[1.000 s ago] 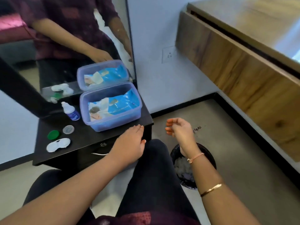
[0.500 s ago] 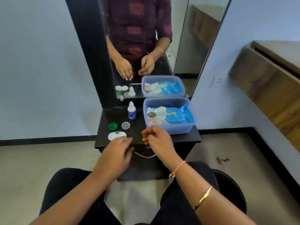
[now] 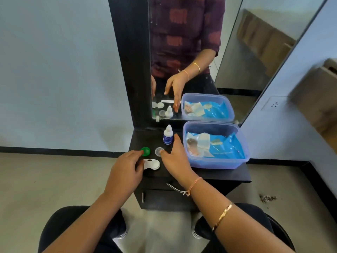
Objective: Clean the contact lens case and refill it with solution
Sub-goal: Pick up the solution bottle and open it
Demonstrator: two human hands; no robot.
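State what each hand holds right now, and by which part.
Nothing is lifted. Left hand fingertips touch the green cap; right hand reaches over the clear cap. No firm hold is visible.

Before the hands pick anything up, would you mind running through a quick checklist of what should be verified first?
1. Both caps off the case: green cap and clear cap lie apart from the white case. Ok.
2. Case wells empty and clean: too small to judge. Cannot tell.
3. Solution bottle upright within reach: ok.
4. Bottle tip uncapped: cannot tell.
5. Left hand free: fingertips at the green cap, nothing gripped. Ok.
6. Right hand free: open, beside the bottle. Ok.
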